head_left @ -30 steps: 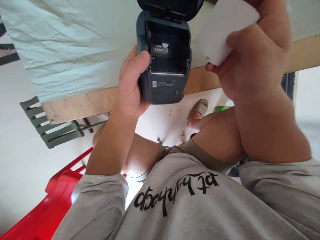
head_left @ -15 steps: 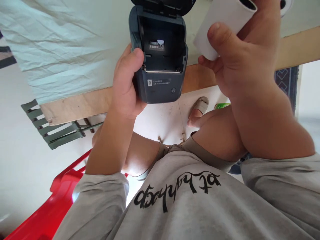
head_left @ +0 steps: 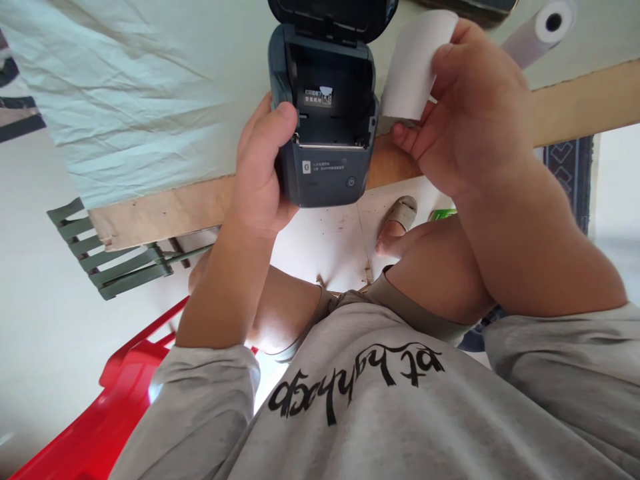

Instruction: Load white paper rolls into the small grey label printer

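Note:
A dark blue-grey portable label printer is gripped along its left side by my left hand, with the thumb on its edge. Its black lid is flipped up, and the paper bay inside shows a small printed sticker but no roll. Just right of the printer, my right hand is closed on a white paper roll, fingers around its far side. The roll and the printer are apart. Part of the roll is hidden behind my fingers.
Another white paper roll lies on the pale green cloth that covers the table. A dark object is at the top edge. Below the wooden table edge are a green slatted folding stool and a red chair.
My right hand has turned the roll and shifted it slightly left and lower, so its hollow end no longer faces me. The printer has moved slightly right. The other roll has come into fuller view.

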### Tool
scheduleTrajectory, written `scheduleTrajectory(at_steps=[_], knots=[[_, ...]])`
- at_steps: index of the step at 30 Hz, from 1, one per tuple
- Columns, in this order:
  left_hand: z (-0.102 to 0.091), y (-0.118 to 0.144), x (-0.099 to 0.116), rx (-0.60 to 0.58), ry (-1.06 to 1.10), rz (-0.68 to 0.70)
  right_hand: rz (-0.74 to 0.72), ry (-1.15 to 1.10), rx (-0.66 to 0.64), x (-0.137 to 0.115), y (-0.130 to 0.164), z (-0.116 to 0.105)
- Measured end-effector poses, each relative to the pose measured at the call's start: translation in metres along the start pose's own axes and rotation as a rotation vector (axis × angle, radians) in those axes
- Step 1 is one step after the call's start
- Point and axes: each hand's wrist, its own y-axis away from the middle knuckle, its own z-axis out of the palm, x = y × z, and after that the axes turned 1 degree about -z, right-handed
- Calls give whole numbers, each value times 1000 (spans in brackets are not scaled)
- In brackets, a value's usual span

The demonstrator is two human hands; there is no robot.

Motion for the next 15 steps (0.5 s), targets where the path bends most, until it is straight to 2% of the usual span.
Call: scheduleTrajectory(at_steps=[3, 9, 15], knots=[[-1, -3, -4, -37, 15, 108, 33, -9, 37, 0, 0, 0], [-2, -3, -3, -39, -7, 75, -22, 58, 16, 3, 1, 1], [1, -3, -5, -1, 28, 123, -284, 124, 59, -5, 0, 6]])
